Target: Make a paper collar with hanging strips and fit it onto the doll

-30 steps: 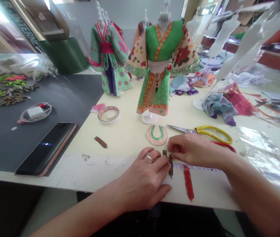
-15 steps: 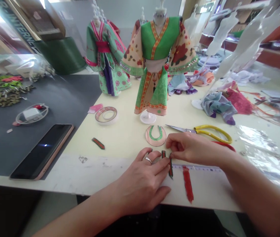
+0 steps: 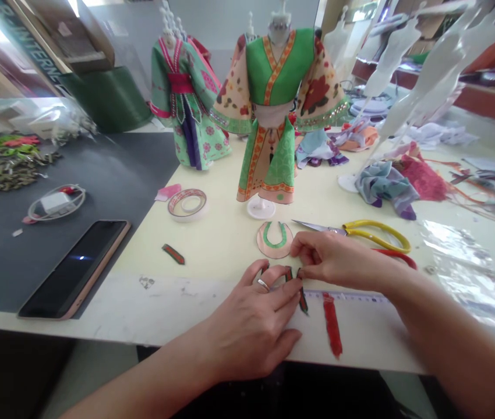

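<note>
1. Writing: a dark sign (image 3: 33, 52) beyond the far left corner of the table (image 3: 225, 250) reads "INTERNE"; its remaining lettering is unclear.
2. A ruler (image 3: 361, 298) near the front edge bears scale marks, too small to read. The tape roll (image 3: 186, 217) carries red print, illegible.
3. Right hand (image 3: 297, 265): thumb and forefinger pinch the far end of a dark-edged strip (image 3: 303, 304).
4. That piece lies between the hands, near the middle of the front edge, pointed end towards that edge.
5. Left hand (image 3: 260, 317): palm down, fingers loosely spread, forefinger touching the pinched piece.
6. A red strip (image 3: 332, 326) lies to the right, near the front edge.
</note>
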The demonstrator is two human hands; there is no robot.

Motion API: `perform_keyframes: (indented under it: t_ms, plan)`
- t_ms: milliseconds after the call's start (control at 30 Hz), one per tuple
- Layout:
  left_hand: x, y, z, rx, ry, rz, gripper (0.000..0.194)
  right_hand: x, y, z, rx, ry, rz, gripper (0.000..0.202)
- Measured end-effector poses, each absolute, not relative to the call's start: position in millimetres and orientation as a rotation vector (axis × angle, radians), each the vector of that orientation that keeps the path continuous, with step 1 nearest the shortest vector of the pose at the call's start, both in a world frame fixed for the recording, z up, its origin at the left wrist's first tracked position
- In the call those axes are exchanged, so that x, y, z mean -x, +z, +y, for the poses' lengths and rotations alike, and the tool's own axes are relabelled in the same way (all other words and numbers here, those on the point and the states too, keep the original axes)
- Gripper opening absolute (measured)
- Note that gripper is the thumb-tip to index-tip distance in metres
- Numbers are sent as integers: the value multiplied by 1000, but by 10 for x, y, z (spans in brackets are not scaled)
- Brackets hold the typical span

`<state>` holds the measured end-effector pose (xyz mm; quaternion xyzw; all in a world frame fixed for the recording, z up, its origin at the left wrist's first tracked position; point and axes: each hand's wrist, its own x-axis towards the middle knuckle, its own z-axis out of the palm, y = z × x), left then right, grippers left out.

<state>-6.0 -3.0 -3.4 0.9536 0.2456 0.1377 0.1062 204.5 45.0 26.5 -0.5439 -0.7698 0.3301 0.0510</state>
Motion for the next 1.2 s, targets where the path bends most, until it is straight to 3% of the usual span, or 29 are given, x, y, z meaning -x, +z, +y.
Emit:
perform_keyframes:
  t_ms: [267, 733, 1200]
  plan:
    - [54, -27, -20, -2767, 429, 717, 37, -2100, 239, 548, 1593, 1265, -2172, 20]
    - [64, -29, -22, -2802, 400, 747, 40, -2094, 367, 352, 1654, 801, -2506, 6]
    - [63, -35, -11, -2800, 387, 748, 39, -1992, 339, 312, 1677, 682, -2510, 7]
